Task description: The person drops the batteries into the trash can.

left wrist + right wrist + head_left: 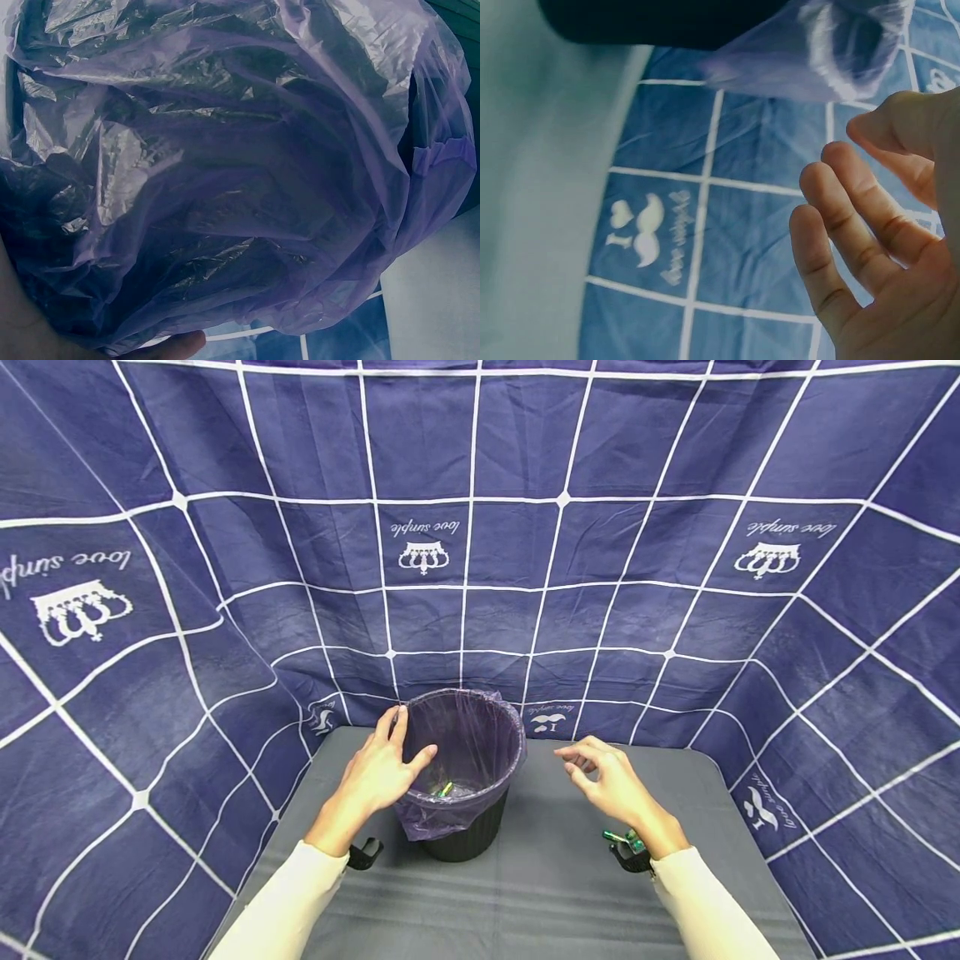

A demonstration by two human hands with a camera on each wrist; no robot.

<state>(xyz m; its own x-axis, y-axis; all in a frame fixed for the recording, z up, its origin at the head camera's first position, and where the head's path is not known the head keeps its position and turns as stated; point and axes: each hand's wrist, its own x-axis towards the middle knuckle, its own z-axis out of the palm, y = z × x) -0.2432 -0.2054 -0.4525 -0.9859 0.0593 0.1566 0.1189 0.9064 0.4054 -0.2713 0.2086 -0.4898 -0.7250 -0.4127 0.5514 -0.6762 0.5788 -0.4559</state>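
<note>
Two bare hands are in view in the head picture, with one bin standing just left of the lower centre. The left hand is at the bin's left rim, thumb spread away from the fingers and reaching over the opening; whether the fingertips touch the rim cannot be told. The right hand is right of centre, apart from the bin, raised over the table; its fingers are loosely bent, with a gap between thumb and fingers. One translucent purple liner lines the bin and hangs over the rim; it fills most of the left wrist picture. At the bottom of the bin lies a small green-and-yellow item, one at least; an exact count cannot be made. Small shiny green pieces, at least two, lie at lower right, partly hidden by the right wrist. Two white sleeves enter from the lower edge, and two black straps show, one by each wrist. One blue cloth with white grid lines surrounds the grey table, bearing three crown prints across the head picture.
</note>
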